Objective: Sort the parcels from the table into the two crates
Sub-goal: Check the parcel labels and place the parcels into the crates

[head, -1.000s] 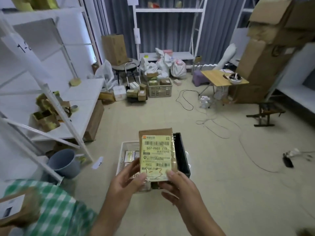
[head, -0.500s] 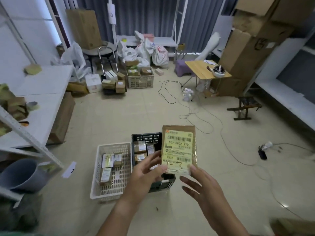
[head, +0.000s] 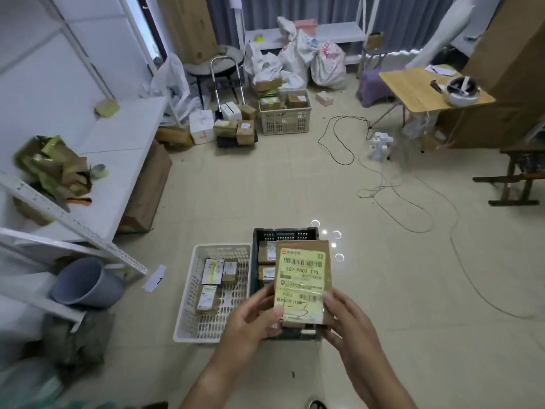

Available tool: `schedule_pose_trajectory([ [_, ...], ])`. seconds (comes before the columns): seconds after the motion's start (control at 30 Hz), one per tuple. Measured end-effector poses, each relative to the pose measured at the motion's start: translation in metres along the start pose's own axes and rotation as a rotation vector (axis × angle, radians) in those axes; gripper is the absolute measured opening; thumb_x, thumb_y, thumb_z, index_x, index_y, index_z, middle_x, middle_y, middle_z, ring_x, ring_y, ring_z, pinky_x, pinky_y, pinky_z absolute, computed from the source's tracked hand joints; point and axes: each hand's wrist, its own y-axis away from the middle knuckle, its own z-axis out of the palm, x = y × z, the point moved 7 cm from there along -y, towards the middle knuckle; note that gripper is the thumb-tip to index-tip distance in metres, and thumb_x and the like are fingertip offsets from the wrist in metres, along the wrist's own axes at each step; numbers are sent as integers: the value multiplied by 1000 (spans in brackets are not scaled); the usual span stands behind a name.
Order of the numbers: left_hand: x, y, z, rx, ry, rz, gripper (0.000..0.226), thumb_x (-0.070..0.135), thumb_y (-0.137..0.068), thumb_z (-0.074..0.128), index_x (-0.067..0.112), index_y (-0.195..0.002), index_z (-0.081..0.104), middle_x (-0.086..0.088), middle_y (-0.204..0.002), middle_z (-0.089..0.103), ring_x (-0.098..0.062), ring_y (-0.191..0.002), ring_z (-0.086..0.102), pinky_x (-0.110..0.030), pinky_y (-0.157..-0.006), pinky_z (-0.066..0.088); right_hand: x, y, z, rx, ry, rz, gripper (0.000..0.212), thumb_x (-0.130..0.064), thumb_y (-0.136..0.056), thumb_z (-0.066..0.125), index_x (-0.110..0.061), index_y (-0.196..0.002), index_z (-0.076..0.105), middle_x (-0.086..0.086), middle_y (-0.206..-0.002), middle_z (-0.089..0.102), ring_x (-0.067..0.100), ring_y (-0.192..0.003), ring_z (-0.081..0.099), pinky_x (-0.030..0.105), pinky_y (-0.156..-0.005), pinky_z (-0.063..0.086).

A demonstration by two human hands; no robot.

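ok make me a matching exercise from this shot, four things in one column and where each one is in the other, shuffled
Things:
1. white crate
2. black crate
3. parcel
4. grey bucket

Places:
A. held up in both hands
B. on its side under the white shelf, at the left
C. on the floor, left of the other crate
D. on the floor, partly hidden behind the held parcel

Pairs: 1-C, 2-D, 3-A, 4-B

The parcel (head: 302, 283) is brown cardboard under a glossy yellowish paper label. Both crates, white crate (head: 188, 302) and black crate (head: 284, 233), look like perforated plastic; the floor (head: 413, 290) shines.
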Motion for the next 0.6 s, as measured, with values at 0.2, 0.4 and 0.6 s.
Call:
schedule_pose_trajectory([
  [0.2, -63, -67, -13, 83, 58, -21, 55, 66, -69, 84, 66, -120, 64, 10, -130, 72, -15, -121, 69, -36, -94, 59, 45, -74, 5, -43, 34, 11, 84, -53, -63, 80, -33, -141, 54, -7, -117, 76, 15, -106, 73, 31, -86, 59],
  [0.4, -201, -164, -53, 103, 30, -64, 51, 59, -75, 77, 68, -122, 60, 11, -127, 74, -13, -119, 70, -32, -91, 60, 164, -191, 4, -46, 1, 37, 84, -48, -66, 82, -41, -144, 49, -6, -122, 74, 17, -112, 72, 37, -94, 57],
  [0.6, -359, -271, -109, 105, -9, -44, 49, 57, -72, 76, 71, -116, 60, 8, -122, 75, -15, -115, 71, -37, -95, 57, 314, -326, -7, -79, -2, 45, 74, -42, -71, 80, -36, -140, 54, -2, -118, 76, 17, -110, 72, 37, -97, 54],
])
